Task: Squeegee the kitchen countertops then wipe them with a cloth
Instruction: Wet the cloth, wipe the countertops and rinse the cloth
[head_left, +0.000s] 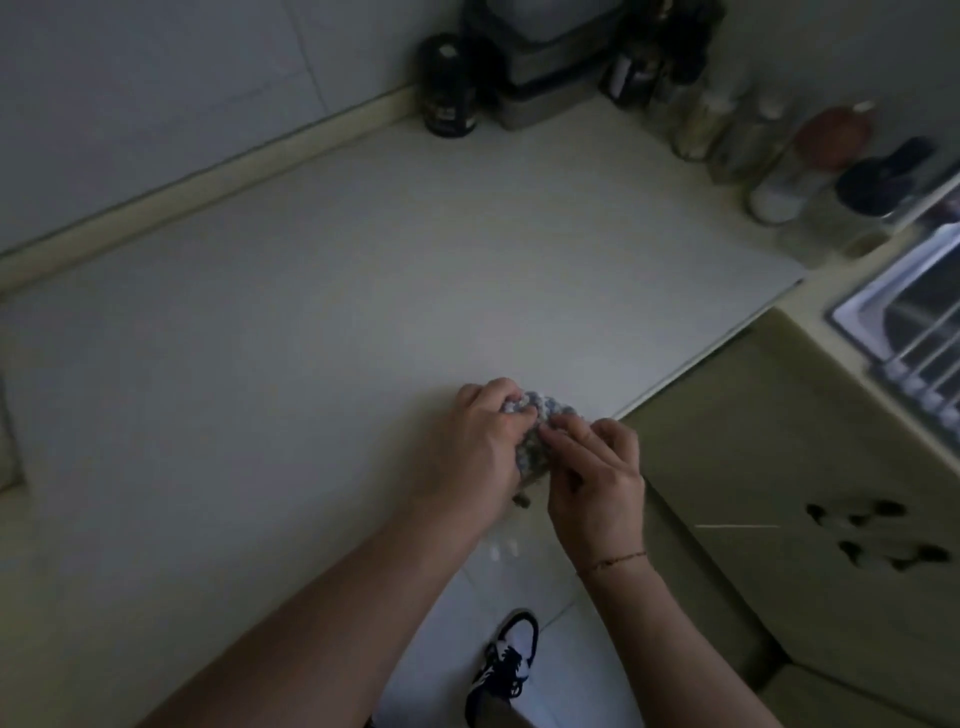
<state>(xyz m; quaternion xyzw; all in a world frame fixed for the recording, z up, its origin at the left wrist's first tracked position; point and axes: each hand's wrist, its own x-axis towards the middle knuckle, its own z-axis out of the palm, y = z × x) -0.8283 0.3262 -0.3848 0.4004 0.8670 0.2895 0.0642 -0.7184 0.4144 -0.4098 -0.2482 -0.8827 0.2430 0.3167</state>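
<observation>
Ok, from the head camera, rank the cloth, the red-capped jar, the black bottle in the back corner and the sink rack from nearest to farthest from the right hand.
1. Cloth: gripped by the right hand and left hand.
2. Sink rack: far right.
3. Red-capped jar: right, along the wall.
4. Black bottle: back corner, left of the appliance.

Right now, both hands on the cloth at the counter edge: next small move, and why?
Probably spread the cloth flat on the countertop. It sits bunched between the left hand and right hand at the near edge, both gripping it, and the open surface lies ahead. No squeegee is in view.
</observation>
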